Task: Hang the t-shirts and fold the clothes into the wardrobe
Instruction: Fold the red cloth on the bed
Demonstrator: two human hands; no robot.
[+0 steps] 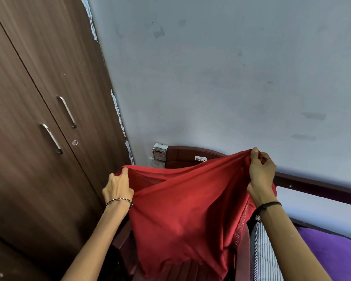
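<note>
The left hand (118, 187) grips one bunched edge of a red, soft fabric garment (182, 209), fingers curled over the cloth, and the right hand (261, 175) pinches the opposite edge a little higher, so the cloth hangs stretched between the two hands in loose diagonal folds. A beaded bracelet (120, 201) circles the left wrist and a black thread band (270, 204) the right. The garment hangs in front of and over a dark maroon plastic chair (180, 153), whose back bears a white label reading DELUX (201, 159); its stitched hem shows at the right edge. Just right of the chair lies a white cloth with thin dark stripes (261, 250), and beyond it a purple bed sheet (328, 252). On the pale blue wall (231, 67) behind the chair sit a small grey meter box (159, 151) and a white socket (155, 163). To the left stands the dark brown wooden wardrobe (28, 88), both doors closed, with two slim metal handles (67, 111) and a round keyhole (75, 142)
</note>
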